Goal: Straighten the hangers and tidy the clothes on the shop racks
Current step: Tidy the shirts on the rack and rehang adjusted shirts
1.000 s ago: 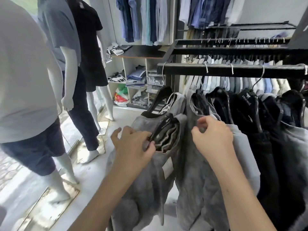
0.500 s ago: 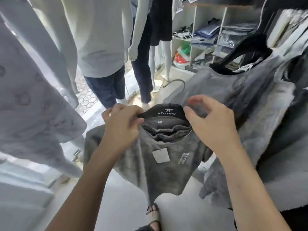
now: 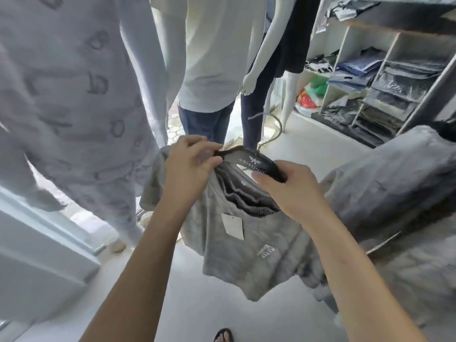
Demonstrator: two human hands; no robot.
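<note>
**Out in front of the mannequins: grey tee on its hanger, both hands on it**

Right in the middle of the view, a grey T-shirt sits on a black hanger with ARISTINO printed on it in white. The hanger is tilted, left end higher. Its wire hook sticks up into open air and isn't on any rail.

The left hand has its fingers curled, pinching the left end of the hanger where the shirt's shoulder bunches up. The right hand grips the right end, thumb on the near side and fingers wrapped behind. So neither hand is spread; both are closed on that hanger.

The shirt droops between the forearms. A white paper tag dangles below the collar, with a small pale print on the chest just beside it. I can't read the print, it's too blurry.

More grey clothes are bunched up just right of the right hand.

Behind it all stand three mannequins:
- A lilac patterned outfit is close on the left.
- A white tee over dark blue shorts is in the middle.
- A dark top with navy trousers is further back.

Over on the right there's a white shelving unit holding folded clothes, with green and red plastic bags in its lower left compartment.

At the bottom edge, a foot in a black sandal stands on the pale floor.
</note>
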